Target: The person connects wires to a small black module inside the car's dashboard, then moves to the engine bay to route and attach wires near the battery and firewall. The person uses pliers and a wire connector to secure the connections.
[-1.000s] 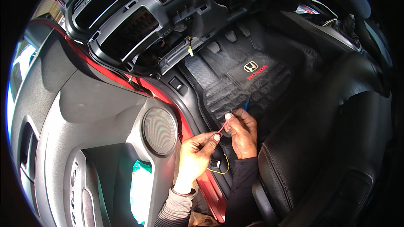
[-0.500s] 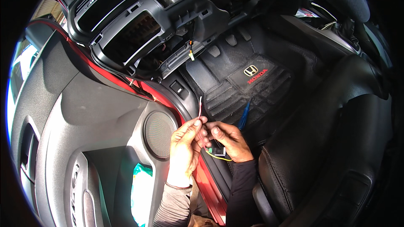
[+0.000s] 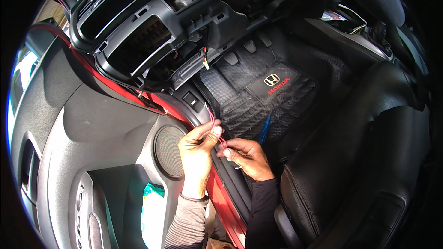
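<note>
Two hands pinch one thin pink wire [image 3: 213,119] at a car's door sill.
Left hand [image 3: 196,154] and right hand [image 3: 247,157] fingertips close on it, above the black floor mat [image 3: 258,97].

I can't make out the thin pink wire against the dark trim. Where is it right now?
In the head view, the pink wire sits low of centre, pinched between the left hand and right hand, its free end rising over the red door sill beside the floor mat.

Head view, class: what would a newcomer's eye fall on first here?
Two bare hands meet at lower centre, the left hand and right hand pinching a thin pink wire between them. Beside them runs the red door sill, and above lies the black floor mat beneath the opened dashboard.
</note>
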`<action>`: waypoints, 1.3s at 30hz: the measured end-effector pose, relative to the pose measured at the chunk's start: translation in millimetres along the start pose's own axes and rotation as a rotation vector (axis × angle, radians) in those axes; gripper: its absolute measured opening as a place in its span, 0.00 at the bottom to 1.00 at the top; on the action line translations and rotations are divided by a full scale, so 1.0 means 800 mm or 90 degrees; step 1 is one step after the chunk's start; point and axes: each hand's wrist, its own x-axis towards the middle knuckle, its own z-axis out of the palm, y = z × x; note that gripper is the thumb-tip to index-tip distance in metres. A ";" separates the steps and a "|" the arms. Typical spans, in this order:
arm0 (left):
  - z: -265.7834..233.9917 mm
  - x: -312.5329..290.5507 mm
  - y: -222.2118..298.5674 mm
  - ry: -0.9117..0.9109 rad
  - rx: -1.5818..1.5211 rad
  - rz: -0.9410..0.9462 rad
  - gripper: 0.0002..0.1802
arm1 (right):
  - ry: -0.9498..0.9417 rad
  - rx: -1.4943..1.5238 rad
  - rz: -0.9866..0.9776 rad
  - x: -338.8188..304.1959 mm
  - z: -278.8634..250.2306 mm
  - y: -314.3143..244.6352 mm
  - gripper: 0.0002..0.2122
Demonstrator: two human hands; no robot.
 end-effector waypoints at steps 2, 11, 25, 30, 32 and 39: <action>0.003 0.003 0.002 -0.001 0.111 0.078 0.14 | 0.036 -0.044 -0.005 -0.001 0.000 -0.002 0.10; 0.008 0.010 0.015 -0.082 0.108 0.024 0.19 | 0.105 -0.021 -0.024 0.002 -0.001 0.003 0.07; -0.007 0.023 0.016 -0.139 0.055 -0.059 0.13 | 0.085 -0.024 -0.043 0.004 0.003 0.002 0.11; -0.008 0.033 0.027 -0.060 -0.021 -0.010 0.12 | 0.148 0.012 -0.067 0.008 0.002 0.002 0.19; -0.008 0.038 0.032 -0.034 -0.025 0.012 0.12 | 0.185 0.065 0.016 0.007 0.000 0.001 0.23; -0.010 0.046 0.037 0.051 -0.067 0.061 0.13 | 0.186 0.166 0.018 0.007 -0.002 0.000 0.21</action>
